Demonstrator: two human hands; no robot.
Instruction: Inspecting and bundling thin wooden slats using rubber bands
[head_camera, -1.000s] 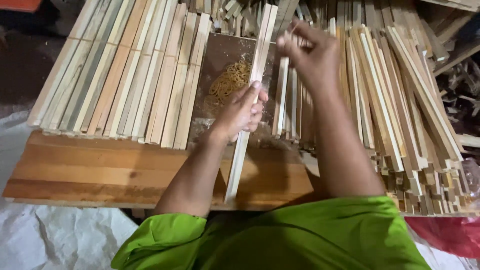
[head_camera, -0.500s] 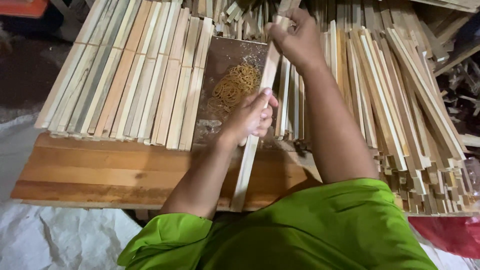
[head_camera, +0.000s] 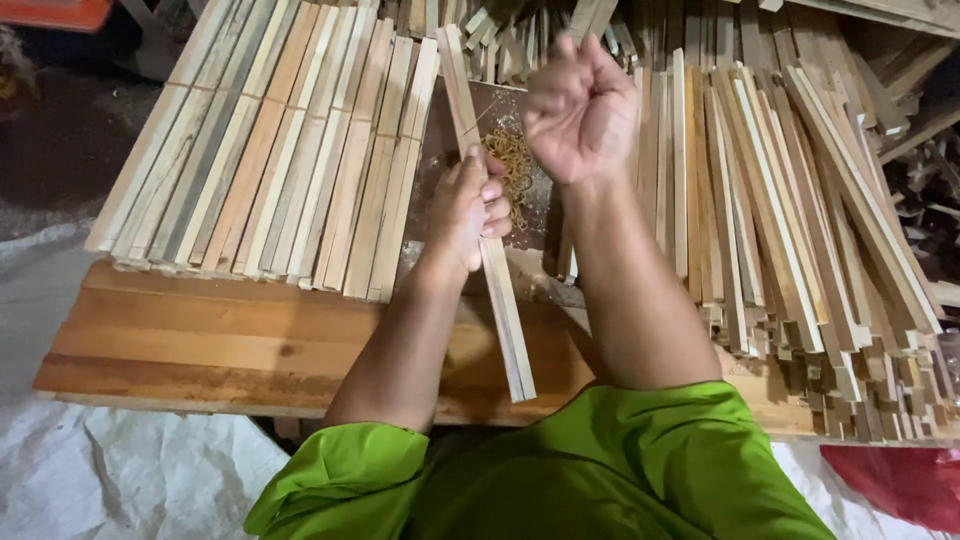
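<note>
My left hand (head_camera: 468, 208) grips a long pale wooden stick (head_camera: 510, 340) near its middle. The stick lies slanted over the bench, its top end leaning left toward the laid-out sticks. My right hand (head_camera: 580, 105) hovers above and to the right of it, fingers curled in, off the stick. I see nothing in that hand. A small heap of yellowish rubber bands (head_camera: 512, 160) lies on the board between my two hands.
A flat row of wooden sticks (head_camera: 270, 150) lies side by side at the left of the wooden bench (head_camera: 200, 340). A big loose pile of sticks (head_camera: 800, 220) fills the right. White sheeting (head_camera: 100, 470) covers the floor at the left; red cloth (head_camera: 900, 490) shows at lower right.
My right hand has let go of the stick's top end and lifted clear, fingers curled. My left hand has swung the stick so its top leans left.
</note>
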